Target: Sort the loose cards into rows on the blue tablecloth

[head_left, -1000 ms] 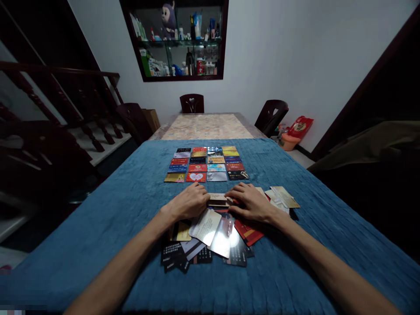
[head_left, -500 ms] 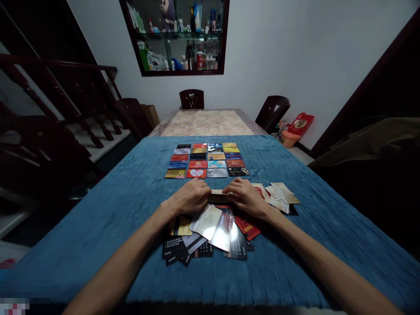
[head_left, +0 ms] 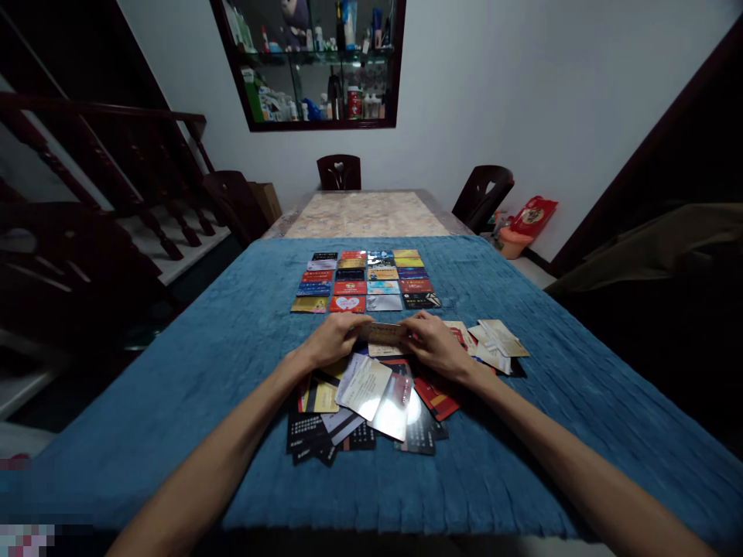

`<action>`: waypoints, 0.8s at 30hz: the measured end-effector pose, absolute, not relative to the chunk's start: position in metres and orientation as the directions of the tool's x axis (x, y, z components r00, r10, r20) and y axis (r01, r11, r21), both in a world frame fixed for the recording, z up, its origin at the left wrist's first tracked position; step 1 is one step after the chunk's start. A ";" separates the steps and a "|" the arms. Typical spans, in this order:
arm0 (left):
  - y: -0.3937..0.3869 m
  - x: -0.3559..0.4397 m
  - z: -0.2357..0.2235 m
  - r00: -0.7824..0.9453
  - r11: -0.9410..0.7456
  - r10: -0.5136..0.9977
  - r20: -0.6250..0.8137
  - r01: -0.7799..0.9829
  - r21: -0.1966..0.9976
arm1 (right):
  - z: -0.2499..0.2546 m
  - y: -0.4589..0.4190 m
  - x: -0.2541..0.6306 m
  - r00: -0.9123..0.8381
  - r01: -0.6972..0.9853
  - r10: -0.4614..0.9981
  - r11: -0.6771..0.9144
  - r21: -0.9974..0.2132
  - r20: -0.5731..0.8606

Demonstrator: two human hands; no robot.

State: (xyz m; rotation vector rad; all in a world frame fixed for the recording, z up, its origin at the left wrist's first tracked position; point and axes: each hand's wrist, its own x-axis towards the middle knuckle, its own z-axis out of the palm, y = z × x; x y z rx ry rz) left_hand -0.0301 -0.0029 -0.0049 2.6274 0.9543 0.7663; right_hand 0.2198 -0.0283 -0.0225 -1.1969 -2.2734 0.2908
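Note:
My left hand (head_left: 332, 340) and my right hand (head_left: 433, 344) both pinch one tan card (head_left: 380, 333), held by its two short ends just above the blue cloth (head_left: 203, 387). Under and in front of my hands lies a loose heap of cards (head_left: 371, 406), some face down with dark backs, some glossy. A few more loose cards (head_left: 493, 344) lie to the right of my right hand. Beyond my hands a tidy grid of cards (head_left: 365, 282) is laid out in rows and columns.
The cloth covers the near part of a long table; its bare patterned top (head_left: 365, 215) shows at the far end. Dark chairs (head_left: 481, 197) stand around it. A stair railing (head_left: 116, 170) runs on the left, a wall shelf (head_left: 316, 62) hangs behind.
My hands drew together on the tan card and lifted it off the heap. The view has tipped slightly downward.

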 end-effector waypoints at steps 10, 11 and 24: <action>-0.003 -0.029 -0.007 0.644 -0.751 0.659 0.388 0.533 0.390 | -0.028 -0.026 0.220 -0.444 0.722 0.824 0.561 -0.405 0.351; -0.003 -0.028 -0.008 0.645 -0.751 0.659 0.387 0.530 0.393 | -0.028 -0.026 0.219 -0.447 0.721 0.822 0.565 -0.402 0.352; -0.007 -0.026 -0.007 0.570 -0.686 0.727 0.383 0.584 0.434 | -0.020 -0.032 0.222 -0.441 0.696 0.813 0.577 -0.427 0.379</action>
